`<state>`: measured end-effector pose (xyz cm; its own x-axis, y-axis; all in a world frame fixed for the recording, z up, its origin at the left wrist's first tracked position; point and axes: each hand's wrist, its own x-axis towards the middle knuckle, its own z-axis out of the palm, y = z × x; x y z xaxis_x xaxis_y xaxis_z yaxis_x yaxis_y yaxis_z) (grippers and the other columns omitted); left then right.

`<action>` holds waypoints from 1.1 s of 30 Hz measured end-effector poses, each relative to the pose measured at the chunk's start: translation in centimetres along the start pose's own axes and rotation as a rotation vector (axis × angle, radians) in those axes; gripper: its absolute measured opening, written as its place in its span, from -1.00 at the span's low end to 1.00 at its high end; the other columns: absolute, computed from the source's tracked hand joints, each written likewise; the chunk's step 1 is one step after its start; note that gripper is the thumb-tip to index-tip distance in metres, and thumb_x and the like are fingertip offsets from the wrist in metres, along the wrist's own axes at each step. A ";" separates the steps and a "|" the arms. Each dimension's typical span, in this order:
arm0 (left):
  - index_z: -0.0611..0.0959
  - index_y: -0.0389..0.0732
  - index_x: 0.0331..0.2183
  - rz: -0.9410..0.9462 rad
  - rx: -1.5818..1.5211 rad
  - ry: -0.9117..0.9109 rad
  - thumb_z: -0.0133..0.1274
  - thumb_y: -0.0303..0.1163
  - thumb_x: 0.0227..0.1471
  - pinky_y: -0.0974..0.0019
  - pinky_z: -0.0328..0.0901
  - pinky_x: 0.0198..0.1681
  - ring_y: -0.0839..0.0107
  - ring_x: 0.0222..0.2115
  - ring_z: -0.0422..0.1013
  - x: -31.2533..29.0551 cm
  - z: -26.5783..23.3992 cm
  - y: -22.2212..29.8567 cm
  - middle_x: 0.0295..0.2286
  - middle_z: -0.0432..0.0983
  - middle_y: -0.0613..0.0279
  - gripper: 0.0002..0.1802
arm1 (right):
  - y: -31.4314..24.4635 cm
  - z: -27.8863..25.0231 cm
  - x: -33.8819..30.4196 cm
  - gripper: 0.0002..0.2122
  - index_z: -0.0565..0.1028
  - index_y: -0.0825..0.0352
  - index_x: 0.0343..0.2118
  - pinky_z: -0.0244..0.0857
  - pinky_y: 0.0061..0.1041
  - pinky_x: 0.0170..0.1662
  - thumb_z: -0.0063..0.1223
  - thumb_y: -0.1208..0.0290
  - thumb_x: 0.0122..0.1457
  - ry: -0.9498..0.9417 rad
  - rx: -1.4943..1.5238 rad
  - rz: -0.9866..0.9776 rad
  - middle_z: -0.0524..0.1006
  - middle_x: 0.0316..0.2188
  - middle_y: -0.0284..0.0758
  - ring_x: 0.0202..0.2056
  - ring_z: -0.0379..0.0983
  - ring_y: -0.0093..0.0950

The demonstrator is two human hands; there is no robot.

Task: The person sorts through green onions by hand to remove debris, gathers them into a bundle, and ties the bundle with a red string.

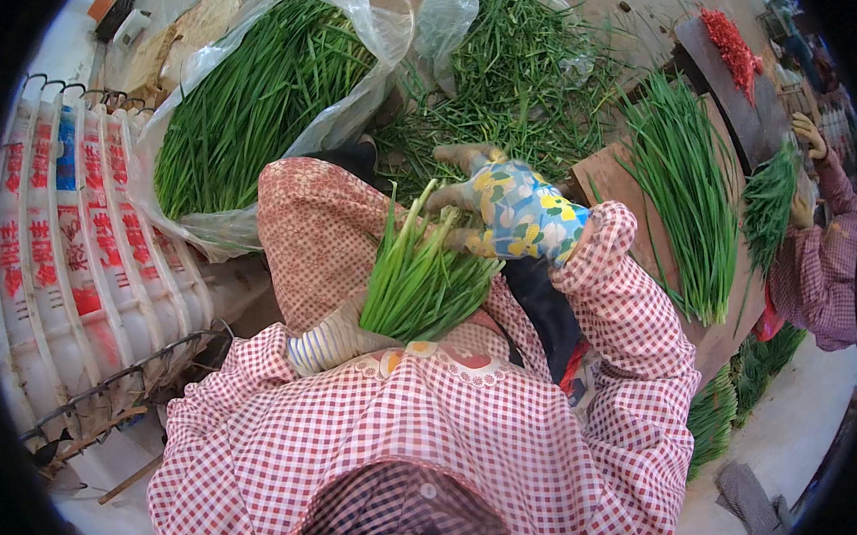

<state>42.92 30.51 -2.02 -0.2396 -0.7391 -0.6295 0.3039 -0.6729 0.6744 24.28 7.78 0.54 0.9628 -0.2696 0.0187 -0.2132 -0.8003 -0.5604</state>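
Note:
A bunch of green chives point(418, 286) stands tilted over my lap, its pale cut ends pointing up and away from me. My left hand point(335, 338), in a glove with a striped cuff, holds the bunch from below; the leaves hide most of its fingers. Just above the pale ends is my right hand point(479, 205), wearing a glove with a blue and yellow floral back. Its fingers are spread, with the lower ones touching or very close to the stalk ends.
At the upper left a clear plastic bag point(386, 46) holds long chives. Loose trimmings point(522, 99) cover the ground ahead. On a board to the right lies a chive pile point(685, 193); red ties point(730, 51) lie beyond. A white crate point(94, 253) stands left. Another person point(817, 246) works far right.

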 end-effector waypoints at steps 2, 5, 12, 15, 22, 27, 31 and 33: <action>0.38 -0.21 0.13 -0.002 -0.024 0.002 0.32 -0.49 -0.19 0.29 0.26 0.09 0.40 -0.01 0.37 0.2 -0.1 -0.1 -0.02 0.47 0.20 -0.21 | 2.0 1.0 0.8 -0.70 0.54 0.16 -0.08 0.34 -0.30 0.00 0.18 0.34 0.08 -0.190 0.398 -0.044 0.40 -0.03 -0.16 -0.03 0.40 -0.18; 0.38 -0.21 0.13 -0.003 -0.064 0.004 0.30 -0.47 -0.17 0.28 0.25 0.10 0.39 -0.01 0.36 0.2 -0.1 -0.2 -0.02 0.46 0.20 -0.22 | 2.5 1.9 0.7 -0.70 0.56 0.19 -0.10 0.32 -0.33 -0.04 0.08 0.17 0.17 -0.147 0.569 -0.146 0.41 -0.08 -0.17 -0.09 0.40 -0.21; 0.36 -0.21 0.14 0.006 -0.170 -0.026 0.27 -0.43 -0.12 0.27 0.24 0.12 0.38 0.01 0.35 1.1 -0.2 -1.0 0.00 0.44 0.18 -0.23 | 4.6 1.5 0.4 -0.86 0.45 0.39 -0.17 0.40 -0.51 -0.30 -0.04 0.52 0.23 0.311 0.935 0.484 0.52 -0.43 -0.35 -0.34 0.49 -0.56; 0.35 -0.21 0.15 0.001 -0.195 -0.059 0.26 -0.41 -0.10 0.26 0.23 0.12 0.37 0.02 0.35 1.5 0.0 -0.9 0.01 0.44 0.17 -0.24 | 8.7 -2.5 0.9 -0.57 0.36 0.33 0.06 0.39 -0.35 -0.06 0.13 0.28 0.17 0.291 0.192 0.725 0.42 -0.02 -0.18 -0.06 0.43 -0.29; 0.33 -0.21 0.16 0.004 -0.216 -0.071 0.23 -0.36 -0.05 0.25 0.21 0.14 0.36 0.04 0.33 1.0 -0.1 -0.9 0.03 0.42 0.15 -0.26 | -0.8 -3.7 9.8 -0.49 0.48 0.28 0.03 0.32 -0.37 0.05 0.16 0.04 0.11 -0.829 0.278 0.257 0.52 -0.03 -0.17 -0.01 0.45 -0.35; 0.31 -0.21 0.17 -0.027 -0.245 -0.067 0.21 -0.33 -0.01 0.24 0.20 0.15 0.34 0.05 0.32 1.3 -0.2 -1.1 0.04 0.40 0.14 -0.27 | -0.7 -0.9 7.9 -0.67 0.56 0.37 -0.15 0.39 -0.50 -0.20 0.18 0.23 0.13 -0.668 0.691 0.367 0.59 -0.24 -0.34 -0.29 0.53 -0.54; 0.30 -0.21 0.18 -0.027 -0.298 -0.045 0.19 -0.31 0.01 0.23 0.19 0.16 0.34 0.06 0.32 1.0 -0.2 -1.0 0.05 0.39 0.13 -0.27 | 0.4 -0.8 6.2 -0.70 0.55 0.36 -0.16 0.38 -0.51 -0.21 0.09 0.24 0.17 -0.070 0.964 0.515 0.56 -0.30 -0.40 -0.35 0.50 -0.54; 0.30 -0.21 0.19 -0.054 -0.364 -0.043 0.18 -0.29 0.03 0.22 0.19 0.17 0.33 0.06 0.31 1.2 -0.2 -0.9 0.06 0.39 0.13 -0.28 | 3.5 -2.2 4.6 -0.77 0.58 0.28 -0.20 0.39 -0.49 -0.19 0.05 0.32 0.13 0.314 0.947 0.497 0.55 -0.28 -0.34 -0.22 0.47 -0.45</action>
<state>42.56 30.28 -3.48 -0.3004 -0.7088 -0.6382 0.5961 -0.6619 0.4545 27.59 2.56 0.46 0.6923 -0.6769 -0.2501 -0.2221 0.1299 -0.9663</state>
